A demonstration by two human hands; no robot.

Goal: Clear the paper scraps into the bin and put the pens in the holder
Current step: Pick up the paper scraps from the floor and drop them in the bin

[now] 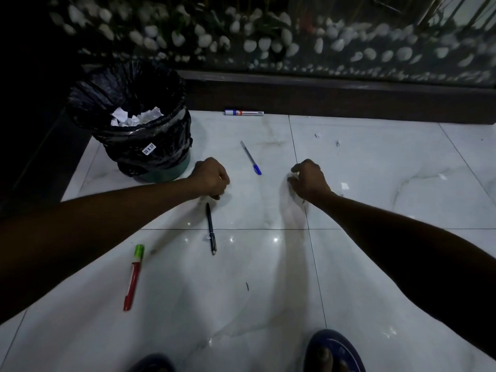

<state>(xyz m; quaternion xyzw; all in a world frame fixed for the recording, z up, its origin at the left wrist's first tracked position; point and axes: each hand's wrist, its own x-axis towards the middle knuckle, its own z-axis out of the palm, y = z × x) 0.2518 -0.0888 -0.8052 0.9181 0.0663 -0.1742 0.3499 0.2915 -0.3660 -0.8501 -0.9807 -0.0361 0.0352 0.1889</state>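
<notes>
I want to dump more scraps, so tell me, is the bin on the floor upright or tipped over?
Upright. The bin stands on its base on the tiled floor, its black liner's mouth opening upward, with white paper scraps showing inside.

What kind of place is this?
Probably an indoor floor beside a decorative pebble bed: glossy marble-look tiles, white pebbles behind a dark ledge, and a bag-lined bin.

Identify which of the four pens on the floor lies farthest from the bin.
The red pen with the green end, lying near the left forearm. The white marker, blue-capped pen and dark pen all lie closer to the bin.
</notes>
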